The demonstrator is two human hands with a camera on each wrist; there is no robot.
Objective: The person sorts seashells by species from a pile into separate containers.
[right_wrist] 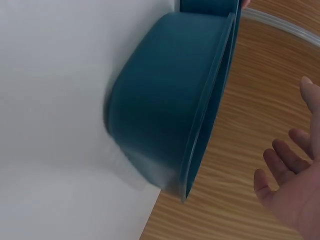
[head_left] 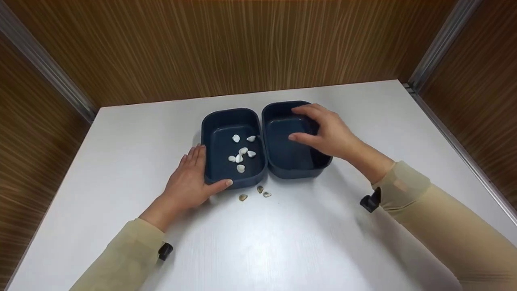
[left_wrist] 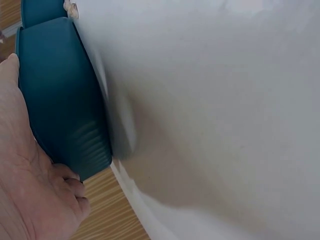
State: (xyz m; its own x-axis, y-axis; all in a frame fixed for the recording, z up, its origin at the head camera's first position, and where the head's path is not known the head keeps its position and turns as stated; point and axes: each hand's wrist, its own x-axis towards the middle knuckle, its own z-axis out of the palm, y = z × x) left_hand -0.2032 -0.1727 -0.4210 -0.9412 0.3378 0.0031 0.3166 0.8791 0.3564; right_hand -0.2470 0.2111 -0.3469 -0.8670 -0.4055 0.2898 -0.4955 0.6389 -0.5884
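Observation:
Two dark blue boxes stand side by side. In the left box lie several small white shells. My left hand holds this box at its near left corner, fingers along the left wall and thumb at the front rim; the left wrist view shows the fingers at the box wall. Over the right box, which shows a bare floor, my right hand hovers with thumb and fingers spread apart, nothing between them. The right wrist view also shows this hand apart from the box wall.
Three brownish shells, one of them a brown shell, lie on the white table just before the boxes. Wood-grain panels stand behind and at both sides. A black clip sits at the right cuff.

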